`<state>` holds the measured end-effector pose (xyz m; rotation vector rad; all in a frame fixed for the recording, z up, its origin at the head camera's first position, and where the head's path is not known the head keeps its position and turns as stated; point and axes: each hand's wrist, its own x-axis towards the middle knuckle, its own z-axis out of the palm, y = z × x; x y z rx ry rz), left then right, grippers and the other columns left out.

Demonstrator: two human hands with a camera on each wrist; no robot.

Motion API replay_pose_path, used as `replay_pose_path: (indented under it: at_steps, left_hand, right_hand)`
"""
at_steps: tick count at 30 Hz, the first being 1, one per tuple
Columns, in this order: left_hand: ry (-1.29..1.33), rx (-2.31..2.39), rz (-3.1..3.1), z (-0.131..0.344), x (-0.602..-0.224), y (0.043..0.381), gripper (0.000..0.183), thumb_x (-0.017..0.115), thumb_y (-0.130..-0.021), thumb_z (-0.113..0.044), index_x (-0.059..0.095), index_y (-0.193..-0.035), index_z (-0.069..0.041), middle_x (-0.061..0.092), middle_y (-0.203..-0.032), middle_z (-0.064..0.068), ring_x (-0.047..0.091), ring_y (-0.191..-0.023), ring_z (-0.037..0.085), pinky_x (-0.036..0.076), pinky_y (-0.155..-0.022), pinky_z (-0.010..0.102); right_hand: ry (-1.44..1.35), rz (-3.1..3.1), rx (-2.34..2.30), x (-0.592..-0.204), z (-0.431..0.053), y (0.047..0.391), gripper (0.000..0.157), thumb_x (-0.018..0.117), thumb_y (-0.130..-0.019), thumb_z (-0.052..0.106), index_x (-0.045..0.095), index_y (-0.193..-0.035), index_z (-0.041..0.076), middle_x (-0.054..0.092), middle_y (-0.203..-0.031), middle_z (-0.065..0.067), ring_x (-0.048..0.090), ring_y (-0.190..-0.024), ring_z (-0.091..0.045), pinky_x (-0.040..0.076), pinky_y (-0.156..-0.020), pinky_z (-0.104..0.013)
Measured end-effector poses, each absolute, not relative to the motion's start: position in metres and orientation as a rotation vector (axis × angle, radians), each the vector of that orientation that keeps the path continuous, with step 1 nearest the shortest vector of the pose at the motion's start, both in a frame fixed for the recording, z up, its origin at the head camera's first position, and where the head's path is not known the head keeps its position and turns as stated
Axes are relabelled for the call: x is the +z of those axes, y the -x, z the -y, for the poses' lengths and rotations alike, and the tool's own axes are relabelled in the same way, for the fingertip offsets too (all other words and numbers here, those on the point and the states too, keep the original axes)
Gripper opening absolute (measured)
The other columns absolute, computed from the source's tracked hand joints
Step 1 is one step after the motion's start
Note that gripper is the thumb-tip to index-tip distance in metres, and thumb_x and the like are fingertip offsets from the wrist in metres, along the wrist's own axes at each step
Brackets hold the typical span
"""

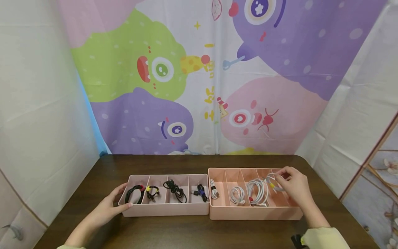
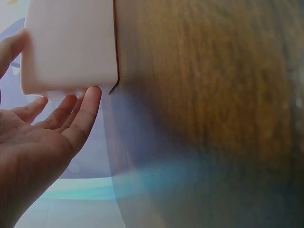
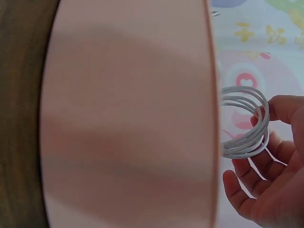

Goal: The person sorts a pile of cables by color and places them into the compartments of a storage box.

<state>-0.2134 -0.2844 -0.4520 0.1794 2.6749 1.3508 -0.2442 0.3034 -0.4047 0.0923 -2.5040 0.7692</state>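
Observation:
My right hand [image 1: 293,183] pinches a coiled white cable [image 3: 244,151] with a yellow tie between thumb and fingers, over the right end of the peach divided box [image 1: 255,213]. In the right wrist view the box wall hides part of the coil. My left hand [image 1: 107,207] touches the left end of the pale pink divided box [image 1: 164,209], thumb at the front rim. Its fingertips [image 2: 94,95] rest against the end wall in the left wrist view. The pink box holds black cables, one with a red tie [image 1: 142,188], another with a yellow tie [image 1: 148,188].
Both boxes stand side by side on a dark wooden table [image 1: 174,233]. Inside the peach box lie a white cable with a black tie [image 1: 214,189], a white coil [image 1: 237,195] and a larger white coil with a red tie [image 1: 257,192]. A cartoon curtain [image 1: 199,131] hangs behind.

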Motion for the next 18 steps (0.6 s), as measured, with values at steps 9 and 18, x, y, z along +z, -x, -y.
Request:
replay_pose_path:
  at_steps: [9, 18]
  left_hand:
    - [-0.196, 1.359, -2.687, 0.285, -0.453, 0.213, 0.079, 0.065, -0.088, -0.032, 0.019, -0.148, -0.008, 0.024, -0.147, 0.031, 0.030, -0.130, 0.053, 0.038, -0.094, 0.063]
    - [-0.164, 1.339, -2.670, 0.283, -0.451, 0.212, 0.081, 0.065, -0.088, -0.034, 0.017, -0.148, -0.007, 0.021, -0.148, 0.031, 0.027, -0.130, 0.054, 0.037, -0.093, 0.064]
  right_hand:
    - [-0.108, 2.583, 0.809, -0.422, -0.309, 0.251, 0.009, 0.070, -0.084, 0.020, 0.066, -0.082, 0.012, 0.063, -0.081, -0.002, 0.055, -0.069, -0.013, 0.044, -0.058, -0.024]
    - [-0.182, 2.597, 0.714, -0.435, -0.313, 0.257, 0.008, 0.074, -0.079, 0.013, 0.066, -0.076, 0.011, 0.061, -0.076, -0.002, 0.053, -0.068, -0.015, 0.044, -0.059, -0.031]
